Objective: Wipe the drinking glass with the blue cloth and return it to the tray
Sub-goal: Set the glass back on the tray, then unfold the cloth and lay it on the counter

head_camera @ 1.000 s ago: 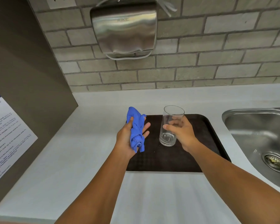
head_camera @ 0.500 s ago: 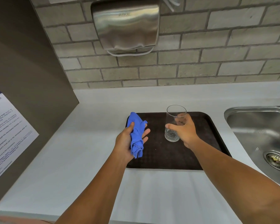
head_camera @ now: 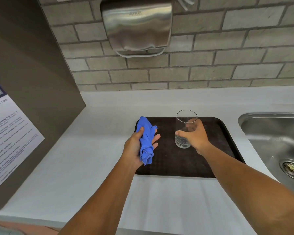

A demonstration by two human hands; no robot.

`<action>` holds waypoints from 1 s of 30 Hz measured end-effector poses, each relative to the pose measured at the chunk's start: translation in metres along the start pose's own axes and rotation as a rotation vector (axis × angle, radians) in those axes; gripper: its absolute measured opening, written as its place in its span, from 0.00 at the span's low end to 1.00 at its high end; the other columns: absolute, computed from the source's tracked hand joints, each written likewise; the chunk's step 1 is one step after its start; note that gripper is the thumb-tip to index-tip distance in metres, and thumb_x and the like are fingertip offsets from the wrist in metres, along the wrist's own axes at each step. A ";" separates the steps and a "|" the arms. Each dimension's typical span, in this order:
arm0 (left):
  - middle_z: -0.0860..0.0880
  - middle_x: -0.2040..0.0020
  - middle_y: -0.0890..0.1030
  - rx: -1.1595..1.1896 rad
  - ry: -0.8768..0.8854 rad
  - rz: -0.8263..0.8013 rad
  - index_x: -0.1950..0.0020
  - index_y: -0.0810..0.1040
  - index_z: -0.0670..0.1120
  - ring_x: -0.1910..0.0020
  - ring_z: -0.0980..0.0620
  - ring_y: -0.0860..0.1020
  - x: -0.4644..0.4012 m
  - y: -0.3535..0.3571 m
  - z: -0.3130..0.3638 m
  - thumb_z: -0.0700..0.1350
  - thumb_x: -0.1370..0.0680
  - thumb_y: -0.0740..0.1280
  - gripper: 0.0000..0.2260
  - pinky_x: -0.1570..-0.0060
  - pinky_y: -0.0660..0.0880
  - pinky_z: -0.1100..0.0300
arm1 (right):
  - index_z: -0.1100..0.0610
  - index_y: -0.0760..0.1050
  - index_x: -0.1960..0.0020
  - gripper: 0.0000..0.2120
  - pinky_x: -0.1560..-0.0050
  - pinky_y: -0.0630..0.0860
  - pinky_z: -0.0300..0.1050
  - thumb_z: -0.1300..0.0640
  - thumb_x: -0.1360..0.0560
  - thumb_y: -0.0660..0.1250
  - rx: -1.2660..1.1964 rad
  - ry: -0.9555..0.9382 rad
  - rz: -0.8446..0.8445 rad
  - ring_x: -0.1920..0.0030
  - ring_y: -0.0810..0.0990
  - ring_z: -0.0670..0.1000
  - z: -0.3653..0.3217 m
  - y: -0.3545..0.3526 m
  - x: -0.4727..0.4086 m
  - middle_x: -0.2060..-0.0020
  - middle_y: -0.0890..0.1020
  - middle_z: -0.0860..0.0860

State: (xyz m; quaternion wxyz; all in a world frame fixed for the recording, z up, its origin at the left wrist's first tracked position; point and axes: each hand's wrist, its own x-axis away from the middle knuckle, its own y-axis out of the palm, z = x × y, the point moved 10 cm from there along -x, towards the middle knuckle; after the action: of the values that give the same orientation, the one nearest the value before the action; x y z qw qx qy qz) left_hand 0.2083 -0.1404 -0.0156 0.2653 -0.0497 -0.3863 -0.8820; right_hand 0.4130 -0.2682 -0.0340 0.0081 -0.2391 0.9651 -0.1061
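A clear drinking glass (head_camera: 184, 122) stands upright over the dark brown tray (head_camera: 180, 165) on the white counter. My right hand (head_camera: 194, 135) is wrapped around the glass from the right, thumb across its front. Whether the glass base touches the tray I cannot tell. My left hand (head_camera: 136, 145) hovers over the tray's left edge and holds a bunched blue cloth (head_camera: 146, 141) in its palm, thumb pressed on top. The cloth and the glass are apart, with a gap of bare tray between them.
A steel sink (head_camera: 275, 139) with a drain lies right of the tray. A steel hand dryer (head_camera: 136, 26) hangs on the brick wall behind. A grey side panel with a printed notice (head_camera: 5, 133) bounds the counter on the left.
The glass in my right hand has moved a little farther back over the tray. My left hand with the cloth has barely shifted.
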 end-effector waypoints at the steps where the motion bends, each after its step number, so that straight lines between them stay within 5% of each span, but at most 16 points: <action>1: 0.44 0.42 0.84 -0.001 -0.001 -0.002 0.39 0.74 0.45 0.40 0.44 0.80 0.000 0.000 0.000 0.49 0.17 0.58 0.12 0.27 0.63 0.45 | 0.50 0.68 0.38 0.37 0.46 0.74 0.46 0.54 0.40 0.84 0.017 0.008 -0.021 0.39 0.77 0.53 -0.002 0.001 0.001 0.44 0.77 0.48; 3: 0.43 0.39 0.83 -0.007 -0.001 -0.017 0.37 0.74 0.45 0.39 0.44 0.80 0.000 0.001 0.001 0.49 0.17 0.59 0.13 0.27 0.63 0.45 | 0.51 0.65 0.31 0.44 0.42 0.74 0.47 0.52 0.41 0.85 0.001 0.012 -0.038 0.37 0.76 0.52 -0.009 -0.001 0.011 0.39 0.75 0.47; 5: 0.43 0.37 0.81 -0.022 0.001 -0.031 0.32 0.72 0.45 0.38 0.42 0.79 0.000 0.002 0.004 0.49 0.18 0.59 0.16 0.28 0.64 0.43 | 0.51 0.64 0.28 0.44 0.37 0.72 0.46 0.49 0.38 0.82 -0.043 -0.053 0.122 0.35 0.73 0.48 -0.022 -0.018 0.034 0.35 0.72 0.46; 7: 0.43 0.35 0.80 -0.052 0.007 -0.045 0.29 0.70 0.46 0.37 0.41 0.79 0.001 0.002 0.008 0.48 0.19 0.61 0.18 0.31 0.67 0.42 | 0.51 0.69 0.34 0.32 0.41 0.71 0.40 0.48 0.33 0.78 -0.093 -0.230 0.356 0.40 0.75 0.48 -0.045 -0.038 0.072 0.38 0.75 0.49; 9: 0.44 0.34 0.79 -0.101 0.019 -0.075 0.29 0.71 0.48 0.37 0.41 0.79 0.003 0.006 0.013 0.47 0.20 0.63 0.18 0.33 0.69 0.40 | 0.54 0.74 0.46 0.17 0.51 0.74 0.39 0.53 0.31 0.75 -0.135 -0.391 0.382 0.51 0.78 0.49 -0.069 -0.030 0.105 0.48 0.78 0.53; 12: 0.45 0.40 0.82 -0.229 0.071 -0.103 0.36 0.76 0.47 0.41 0.42 0.81 0.009 0.010 0.025 0.45 0.24 0.68 0.16 0.36 0.70 0.35 | 0.56 0.78 0.54 0.06 0.55 0.75 0.36 0.61 0.29 0.73 -0.133 -0.446 0.140 0.59 0.79 0.44 -0.101 0.012 0.120 0.57 0.82 0.52; 14: 0.42 0.45 0.82 -0.347 0.128 -0.107 0.42 0.77 0.45 0.47 0.42 0.80 0.016 0.013 0.037 0.42 0.27 0.71 0.13 0.38 0.70 0.35 | 0.53 0.77 0.48 0.13 0.52 0.78 0.36 0.67 0.28 0.71 -0.155 -0.350 -0.103 0.53 0.80 0.42 -0.116 0.045 0.112 0.50 0.82 0.50; 17: 0.44 0.49 0.82 -0.479 0.183 -0.149 0.45 0.77 0.45 0.51 0.45 0.80 0.028 0.016 0.055 0.42 0.28 0.70 0.12 0.49 0.78 0.49 | 0.53 0.74 0.34 0.27 0.39 0.78 0.48 0.73 0.29 0.68 -0.180 -0.165 -0.454 0.36 0.77 0.52 -0.128 0.089 0.098 0.36 0.77 0.54; 19: 0.46 0.51 0.83 -0.549 0.213 -0.176 0.46 0.76 0.44 0.54 0.48 0.82 0.037 0.013 0.067 0.40 0.28 0.70 0.12 0.55 0.79 0.56 | 0.57 0.76 0.34 0.27 0.38 0.76 0.50 0.74 0.31 0.67 -0.083 -0.158 -0.595 0.37 0.77 0.51 -0.135 0.106 0.093 0.37 0.79 0.58; 24: 0.48 0.55 0.83 -0.630 0.287 -0.150 0.49 0.74 0.43 0.56 0.50 0.82 0.055 -0.008 0.101 0.37 0.30 0.70 0.11 0.57 0.79 0.59 | 0.68 0.77 0.53 0.09 0.48 0.78 0.51 0.69 0.31 0.74 0.123 -0.195 -0.739 0.56 0.79 0.55 -0.138 0.139 0.094 0.57 0.82 0.63; 30: 0.46 0.58 0.80 -0.673 0.305 -0.027 0.55 0.72 0.44 0.60 0.49 0.80 0.065 -0.045 0.132 0.36 0.33 0.71 0.12 0.63 0.77 0.58 | 0.55 0.72 0.62 0.11 0.58 0.69 0.46 0.65 0.27 0.72 0.042 -0.229 -0.706 0.60 0.74 0.51 -0.143 0.164 0.093 0.63 0.77 0.52</action>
State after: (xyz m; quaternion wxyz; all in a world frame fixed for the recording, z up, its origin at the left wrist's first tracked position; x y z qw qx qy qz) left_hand 0.1139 -0.0496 0.0656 0.2768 0.0030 -0.0312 -0.9604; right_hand 0.2453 -0.1412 0.0751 0.0837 -0.5674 0.8137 -0.0947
